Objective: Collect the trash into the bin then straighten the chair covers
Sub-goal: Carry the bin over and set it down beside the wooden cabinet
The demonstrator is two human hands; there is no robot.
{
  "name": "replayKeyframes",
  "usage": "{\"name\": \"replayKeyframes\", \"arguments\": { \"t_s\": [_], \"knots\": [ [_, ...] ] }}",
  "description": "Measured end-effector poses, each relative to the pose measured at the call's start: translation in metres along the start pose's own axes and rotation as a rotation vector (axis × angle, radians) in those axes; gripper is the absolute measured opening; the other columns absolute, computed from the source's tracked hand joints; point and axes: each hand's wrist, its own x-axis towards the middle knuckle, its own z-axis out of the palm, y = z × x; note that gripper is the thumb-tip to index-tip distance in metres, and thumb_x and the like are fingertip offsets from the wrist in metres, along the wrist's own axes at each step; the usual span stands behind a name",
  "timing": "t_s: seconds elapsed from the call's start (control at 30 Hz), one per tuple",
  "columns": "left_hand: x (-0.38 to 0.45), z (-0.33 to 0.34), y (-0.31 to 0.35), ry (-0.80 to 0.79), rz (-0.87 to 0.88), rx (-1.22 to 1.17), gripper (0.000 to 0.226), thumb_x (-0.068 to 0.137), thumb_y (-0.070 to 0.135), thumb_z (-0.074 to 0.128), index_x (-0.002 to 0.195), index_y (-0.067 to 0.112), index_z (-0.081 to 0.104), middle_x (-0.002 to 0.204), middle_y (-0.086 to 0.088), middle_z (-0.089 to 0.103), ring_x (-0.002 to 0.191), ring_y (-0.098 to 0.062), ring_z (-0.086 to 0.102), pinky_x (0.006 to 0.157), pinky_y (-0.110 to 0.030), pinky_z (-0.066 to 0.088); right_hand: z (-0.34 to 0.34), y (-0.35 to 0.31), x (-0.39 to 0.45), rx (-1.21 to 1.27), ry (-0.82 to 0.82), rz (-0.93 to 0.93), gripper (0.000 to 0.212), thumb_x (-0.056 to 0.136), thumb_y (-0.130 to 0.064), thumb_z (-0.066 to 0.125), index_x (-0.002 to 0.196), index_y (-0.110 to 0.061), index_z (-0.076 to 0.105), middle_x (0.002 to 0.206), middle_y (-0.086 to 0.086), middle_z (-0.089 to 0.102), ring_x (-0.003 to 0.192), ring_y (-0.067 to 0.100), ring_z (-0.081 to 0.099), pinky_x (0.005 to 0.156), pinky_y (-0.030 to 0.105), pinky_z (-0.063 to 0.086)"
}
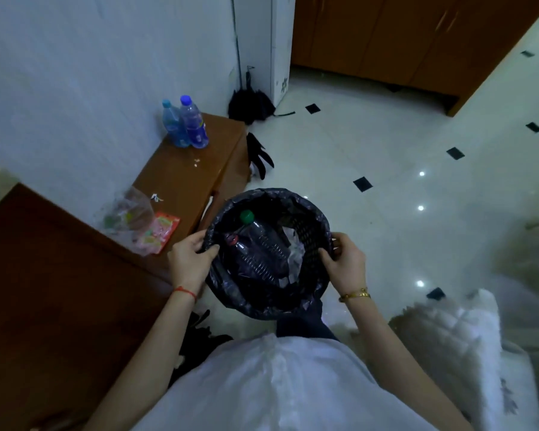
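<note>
A: Where is the bin (pixel 319 219), and how is it held?

B: It sits at the centre of the frame, lined with a dark bag. The left hand (pixel 191 256) has its fingers curled over the rim on the left side; the right hand (pixel 343 260) clamps the rim opposite, thumb outside. A two-sided grip likely keeps the bin level and its mouth open.

A: What is already inside?

B: A dark plastic bottle (pixel 255 244) with a green cap, lying slanted, and crumpled white paper (pixel 294 253) beside it.

A: What remains outside?

B: On the brown side table (pixel 187 175), left of centre, a clear plastic bag (pixel 128 213) and a red wrapper (pixel 159 234) lie near the bin. Two blue-capped bottles (pixel 185 122) stand farther up, by the wall. The bin seems held close so the litter is within reach.
</note>
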Motion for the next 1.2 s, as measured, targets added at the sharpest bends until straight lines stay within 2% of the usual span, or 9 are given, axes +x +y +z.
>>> {"name": "replayKeyframes", "arguments": {
  "t_s": [0.1, 0.3, 0.47, 0.6, 0.77, 0.9, 1.1, 1.2],
  "knots": [
    [0.056, 0.031, 0.019, 0.045, -0.061, -0.016, 0.036, 0.076, 0.015, 0.075, 0.112, 0.019, 0.071, 0.105, 0.002, 0.073, 0.102, -0.009, 0.066, 0.096, -0.037, 0.052, 0.002, 0.001, 0.080, 0.020, -0.048, -0.010, 0.029, 0.081, -0.014, 0.071, 0.108, -0.011, 0.061, 0.083, 0.001, 0.068, 0.069, 0.013, 0.060, 0.067, 0.024, 0.049],
    [0.148, 0.078, 0.067, 0.148, -0.165, -0.067, 0.038, 0.080, 0.011, 0.075, 0.117, 0.012, 0.069, 0.112, -0.003, 0.071, 0.108, -0.013, 0.063, 0.102, -0.036, 0.047, 0.016, -0.009, 0.227, 0.020, -0.150, -0.043, 0.030, 0.081, -0.013, 0.070, 0.109, -0.013, 0.061, 0.088, 0.002, 0.069, 0.076, 0.016, 0.062, 0.072, 0.026, 0.051],
    [0.229, 0.110, 0.074, 0.195, -0.281, -0.141, 0.041, 0.079, 0.011, 0.075, 0.119, 0.014, 0.068, 0.111, -0.004, 0.071, 0.105, -0.013, 0.066, 0.096, -0.037, 0.052, 0.056, -0.015, 0.335, -0.024, -0.245, -0.065, 0.029, 0.080, -0.010, 0.071, 0.107, -0.011, 0.062, 0.089, 0.003, 0.069, 0.075, 0.012, 0.059, 0.072, 0.023, 0.048],
    [0.301, 0.139, 0.059, 0.212, -0.377, -0.185, 0.041, 0.077, 0.012, 0.077, 0.117, 0.018, 0.069, 0.111, -0.006, 0.071, 0.103, -0.016, 0.067, 0.094, -0.042, 0.053, 0.107, -0.007, 0.416, -0.061, -0.293, -0.067, 0.028, 0.079, -0.008, 0.070, 0.106, -0.007, 0.062, 0.091, 0.009, 0.069, 0.074, 0.016, 0.059, 0.073, 0.027, 0.049],
    [0.390, 0.185, 0.024, 0.251, -0.440, -0.206, 0.042, 0.080, 0.007, 0.074, 0.122, 0.011, 0.066, 0.114, -0.008, 0.069, 0.108, -0.019, 0.064, 0.095, -0.035, 0.051, 0.190, 0.028, 0.499, -0.082, -0.361, -0.060, 0.027, 0.080, -0.009, 0.069, 0.107, -0.009, 0.061, 0.093, 0.008, 0.069, 0.076, 0.016, 0.059, 0.072, 0.026, 0.048],
    [0.454, 0.234, -0.039, 0.261, -0.496, -0.249, 0.042, 0.081, 0.006, 0.074, 0.122, 0.009, 0.065, 0.115, -0.011, 0.069, 0.109, -0.021, 0.064, 0.097, -0.043, 0.052, 0.269, 0.080, 0.553, -0.107, -0.415, -0.069, 0.028, 0.081, -0.010, 0.069, 0.108, -0.009, 0.061, 0.093, 0.008, 0.069, 0.077, 0.019, 0.060, 0.071, 0.022, 0.043],
    [0.533, 0.316, -0.144, 0.321, -0.522, -0.260, 0.044, 0.082, 0.007, 0.074, 0.124, 0.007, 0.063, 0.111, 0.000, 0.064, 0.106, -0.009, 0.057, 0.093, -0.026, 0.047, 0.390, 0.178, 0.609, -0.128, -0.425, -0.090, 0.030, 0.080, -0.010, 0.070, 0.108, -0.007, 0.061, 0.092, 0.012, 0.068, 0.078, 0.025, 0.061, 0.072, 0.023, 0.043],
    [0.563, 0.355, -0.199, 0.332, -0.538, -0.287, 0.045, 0.081, 0.006, 0.074, 0.125, 0.007, 0.063, 0.115, -0.006, 0.067, 0.109, -0.012, 0.061, 0.091, -0.026, 0.049, 0.442, 0.227, 0.624, -0.134, -0.427, -0.077, 0.030, 0.079, -0.010, 0.071, 0.107, -0.008, 0.061, 0.091, 0.011, 0.068, 0.078, 0.024, 0.062, 0.072, 0.027, 0.047]
  ]
}}
